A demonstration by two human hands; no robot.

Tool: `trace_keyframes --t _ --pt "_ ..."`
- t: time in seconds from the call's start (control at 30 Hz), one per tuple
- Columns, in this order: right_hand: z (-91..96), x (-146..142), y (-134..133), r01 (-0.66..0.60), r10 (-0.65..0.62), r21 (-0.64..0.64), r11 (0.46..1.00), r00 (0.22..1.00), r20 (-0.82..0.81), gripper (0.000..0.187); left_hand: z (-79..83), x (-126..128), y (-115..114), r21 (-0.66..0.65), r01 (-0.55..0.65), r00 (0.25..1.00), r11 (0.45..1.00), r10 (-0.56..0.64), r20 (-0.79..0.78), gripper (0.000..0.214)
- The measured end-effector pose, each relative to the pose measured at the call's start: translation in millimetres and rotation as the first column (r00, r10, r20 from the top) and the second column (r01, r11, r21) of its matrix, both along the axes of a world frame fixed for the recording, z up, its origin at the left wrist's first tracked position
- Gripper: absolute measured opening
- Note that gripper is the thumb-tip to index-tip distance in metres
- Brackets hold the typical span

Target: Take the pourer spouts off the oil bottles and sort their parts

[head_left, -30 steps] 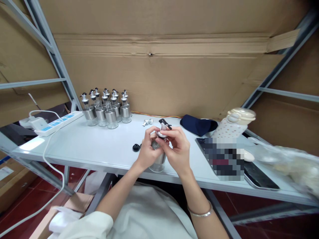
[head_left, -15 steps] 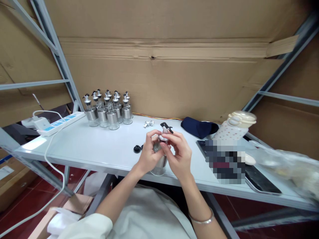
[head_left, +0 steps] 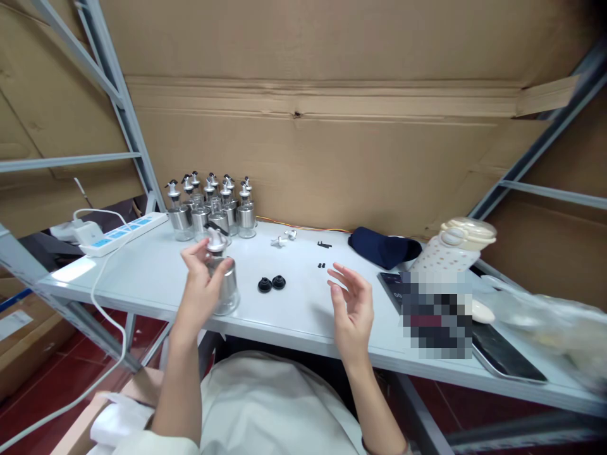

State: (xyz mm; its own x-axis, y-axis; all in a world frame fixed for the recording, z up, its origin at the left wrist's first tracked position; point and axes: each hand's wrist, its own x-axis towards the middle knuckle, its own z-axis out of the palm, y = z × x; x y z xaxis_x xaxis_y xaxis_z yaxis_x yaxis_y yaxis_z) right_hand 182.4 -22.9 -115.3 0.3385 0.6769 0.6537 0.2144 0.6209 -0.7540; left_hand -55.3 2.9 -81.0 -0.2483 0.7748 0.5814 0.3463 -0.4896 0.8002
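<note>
My left hand is wrapped round the neck of an oil bottle, glass with a steel sleeve and a silver pourer with a black flap on top. The bottle is upright at the table's left front. My right hand hovers over the table with fingers curled apart, holding nothing. Between the hands lie two black stoppers. Farther back are silver pourer tops, a black flap piece and two tiny black parts.
Several finished-looking oil bottles stand at the back left beside a white power strip. On the right are a navy cap, a dotted drinking bottle, a phone and a plastic bag. Cardboard walls the back.
My left hand has carried the oil bottle leftward. My right hand has let go of it and moved right, opening. The small black parts on the table now show.
</note>
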Motion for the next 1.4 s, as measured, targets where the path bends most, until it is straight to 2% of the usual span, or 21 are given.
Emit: trace_keyframes --t 0.1,0.2,0.27,0.33,0.53,0.73,0.8,0.9,1.0,1.1,1.27,1.4 --pt "-9.3 1 0 0.022 -0.011 -0.109 0.994 0.995 0.096 0.027 0.9 -26 16 0.001 -0.299 0.95 0.954 0.298 -0.094 0.05" --pt "-14.7 1 2 0.018 0.04 -0.222 0.975 0.967 0.25 0.028 4.5 -50 38 -0.071 -0.49 0.858 0.869 0.467 -0.212 0.053" --pt "-16.5 1 4 0.013 0.08 -0.255 0.967 0.934 0.348 0.028 7.9 -67 56 -0.099 -0.54 0.818 0.836 0.494 -0.295 0.055" --pt "-17.5 2 6 0.01 0.105 -0.264 0.965 0.903 0.417 0.028 11.5 -83 75 -0.077 -0.529 0.808 0.845 0.475 -0.349 0.057" --pt "-19.0 1 7 0.006 0.125 -0.277 0.961 0.882 0.455 0.026 20.9 -114 124 -0.115 -0.552 0.794 0.826 0.478 -0.376 0.061" --pt "-16.4 0 5 0.021 0.129 -0.303 0.953 0.876 0.465 0.026 23.2 -124 153 -0.05 -0.466 0.82 0.883 0.41 -0.4 0.061" --pt "-15.7 0 4 0.02 0.134 -0.312 0.95 0.876 0.463 0.026 23.9 -131 159 -0.059 -0.391 0.837 0.918 0.328 -0.437 0.062" --pt "-15.7 0 4 0.02 0.14 -0.327 0.945 0.878 0.457 0.027 25.5 -141 164 -0.149 -0.235 0.876 0.961 0.142 -0.462 0.063" --pt "-15.6 0 4 0.024 0.14 -0.338 0.941 0.881 0.452 0.027 26.4 -145 166 -0.226 -0.089 0.923 0.97 -0.005 -0.385 0.065" --pt "-14.8 0 3 0.022 0.146 -0.349 0.937 0.884 0.445 0.028 25.4 -142 168 -0.252 0.009 0.952 0.968 -0.085 -0.294 0.069" --pt "-13.6 1 2 0.017 0.147 -0.353 0.935 0.889 0.433 0.028 20.9 -137 178 -0.242 0.066 0.974 0.968 -0.116 -0.196 0.072" --pt "-13.9 0 2 0.024 0.141 -0.346 0.938 0.886 0.442 0.027 15.8 -142 189 -0.137 -0.032 0.973 0.99 -0.001 -0.231 0.073"
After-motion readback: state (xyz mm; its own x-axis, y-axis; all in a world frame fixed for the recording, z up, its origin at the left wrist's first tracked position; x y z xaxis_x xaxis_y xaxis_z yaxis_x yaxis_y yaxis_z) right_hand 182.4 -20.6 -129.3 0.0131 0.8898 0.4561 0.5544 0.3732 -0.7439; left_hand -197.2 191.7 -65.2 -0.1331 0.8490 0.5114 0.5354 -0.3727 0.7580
